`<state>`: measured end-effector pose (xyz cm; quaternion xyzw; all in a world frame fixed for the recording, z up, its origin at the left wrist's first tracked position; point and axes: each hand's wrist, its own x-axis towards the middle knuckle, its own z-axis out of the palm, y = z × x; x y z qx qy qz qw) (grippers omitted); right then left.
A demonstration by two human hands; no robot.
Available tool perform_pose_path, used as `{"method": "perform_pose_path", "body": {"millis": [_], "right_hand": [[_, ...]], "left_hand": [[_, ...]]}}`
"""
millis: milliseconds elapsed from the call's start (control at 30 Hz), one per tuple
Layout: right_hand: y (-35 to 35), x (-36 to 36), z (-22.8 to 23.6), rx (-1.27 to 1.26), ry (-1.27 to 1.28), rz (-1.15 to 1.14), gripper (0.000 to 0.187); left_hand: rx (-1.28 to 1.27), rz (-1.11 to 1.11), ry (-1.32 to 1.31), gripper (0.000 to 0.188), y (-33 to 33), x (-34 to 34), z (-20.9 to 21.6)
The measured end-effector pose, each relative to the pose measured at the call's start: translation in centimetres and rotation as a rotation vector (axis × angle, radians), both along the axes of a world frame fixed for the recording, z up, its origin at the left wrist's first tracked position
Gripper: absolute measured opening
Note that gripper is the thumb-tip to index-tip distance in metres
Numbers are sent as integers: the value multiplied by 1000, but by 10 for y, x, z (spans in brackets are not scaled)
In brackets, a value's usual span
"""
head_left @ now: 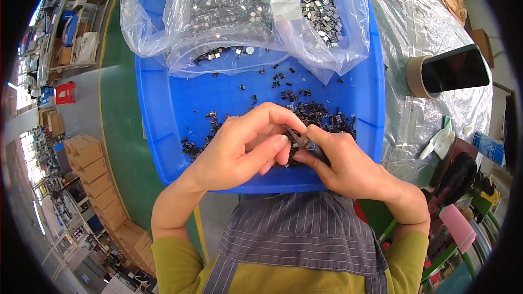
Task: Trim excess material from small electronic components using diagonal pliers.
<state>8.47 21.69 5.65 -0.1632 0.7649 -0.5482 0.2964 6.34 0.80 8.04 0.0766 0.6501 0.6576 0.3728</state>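
My right hand (351,160) is wrapped round a pair of small cutting pliers (318,153) with dark handles and a bit of blue near the joint. Their jaws point up and left toward the fingertips of my left hand (237,144). That hand is curled, thumb and fingers brought together by the jaws; whatever it pinches is too small and too covered to name. Both hands are over the near part of a blue plastic tray (154,130). Beneath and beyond them lies a loose heap of small black parts (327,120), partly hidden by my hands.
At the tray's far side lie a large clear bag (223,13) of small dark and silvery parts and an open clear bag (321,13) of square metallic pieces. To the right, a phone (456,69) leans on a tape roll (418,78) on silvery sheeting, with a white glove (439,142) nearer.
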Motion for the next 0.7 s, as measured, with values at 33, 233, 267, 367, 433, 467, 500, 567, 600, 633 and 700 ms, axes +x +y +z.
{"method": "perform_pose_path", "body": {"millis": [33,233,267,367,433,467,500,567,600,633,700], "right_hand": [[0,-2,2,-10,-2,-6,18],[7,-7,9,-47,-146,76,14],[8,-7,9,-52,-148,69,14],[9,-7,7,-86,-136,53,15],[10,-8,6,-74,-135,76,15],[10,-8,6,-78,-136,75,15],[10,-8,5,-99,-121,70,15],[9,-6,3,-123,-108,62,15],[9,-5,1,-151,-80,49,17],[9,-5,0,-178,-51,36,18],[8,-5,-1,-168,-35,23,18]], "left_hand": [[19,14,-1,24,0,0,0],[80,38,48,41,0,3,-2],[86,43,124,41,-1,4,-6],[85,46,198,38,-1,5,-9],[98,130,228,31,0,6,-10],[156,185,199,24,0,8,-13],[152,184,197,24,-1,7,-14],[235,161,180,20,-3,6,-17],[233,160,178,20,-2,6,-17],[238,186,166,19,-2,6,-16],[243,212,154,18,0,5,-15]]}}
